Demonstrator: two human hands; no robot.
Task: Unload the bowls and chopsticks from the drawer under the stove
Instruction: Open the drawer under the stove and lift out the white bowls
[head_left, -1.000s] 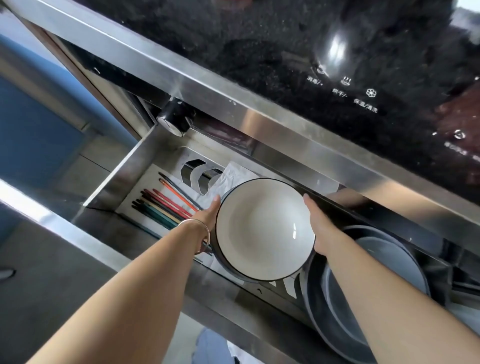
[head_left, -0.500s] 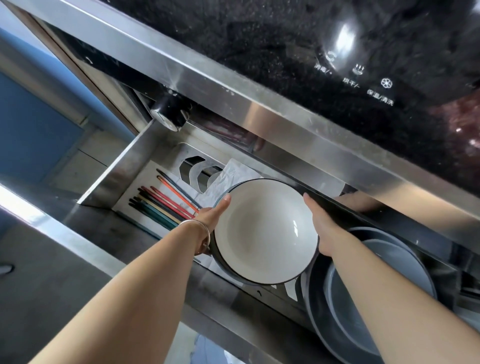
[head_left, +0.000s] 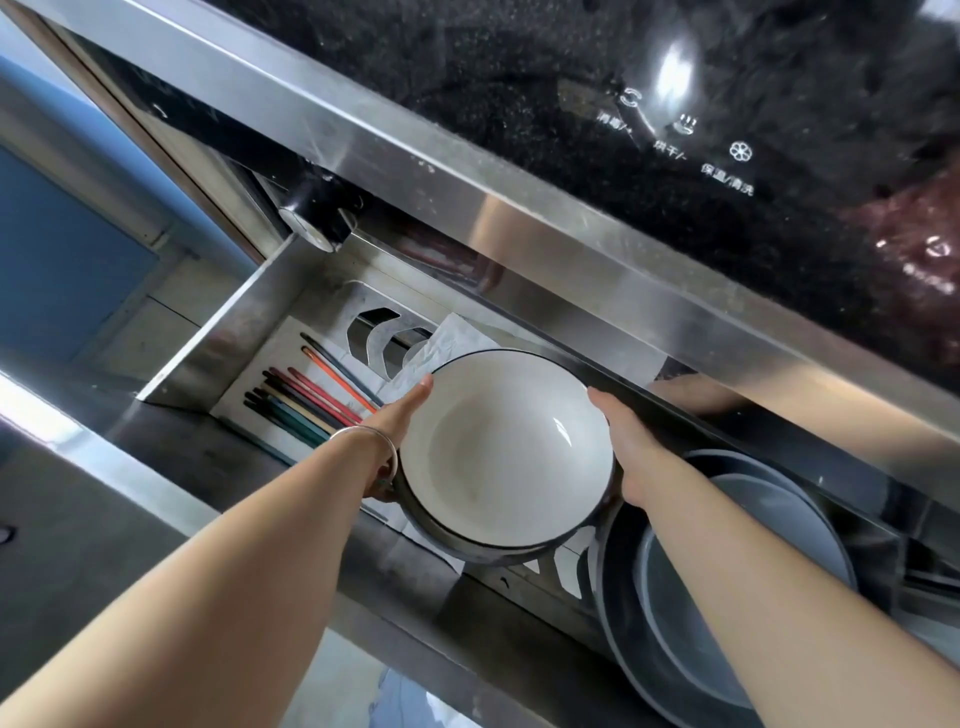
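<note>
Since a second ago the white bowl (head_left: 506, 452) has barely shifted in the drawer, while your left thumb has slid up along its rim and your view has tipped so more of the stove's dark glass fills the top. Your left hand (head_left: 397, 428) grips the bowl's left edge, thumb laid straight along the rim and the fingers hidden beneath, so you cannot see how they curl; a silver bangle (head_left: 363, 436) circles that wrist. Your right hand (head_left: 626, 441) clasps the right edge, thumb on the rim and fingers out of sight below it. The bowl, white inside with a dark rim and dark outer wall, sits between both hands over the middle of the open stainless-steel drawer (head_left: 218, 343). To its left the coloured chopsticks (head_left: 306, 400) lie side by side on the drawer's tray, and crumpled white paper (head_left: 447, 345) shows behind the bowl. To the right, stacked grey plates (head_left: 727, 587) sit in the drawer under your right forearm. Above runs a brushed steel band (head_left: 467, 208), then the speckled black glass panel (head_left: 519, 78) with white icons and small Chinese labels, too blurred to read with confidence. A round knob (head_left: 311, 228) sits at the drawer's far left corner. A blue cabinet front (head_left: 57, 270) and grey floor (head_left: 62, 519) lie to the left.
</note>
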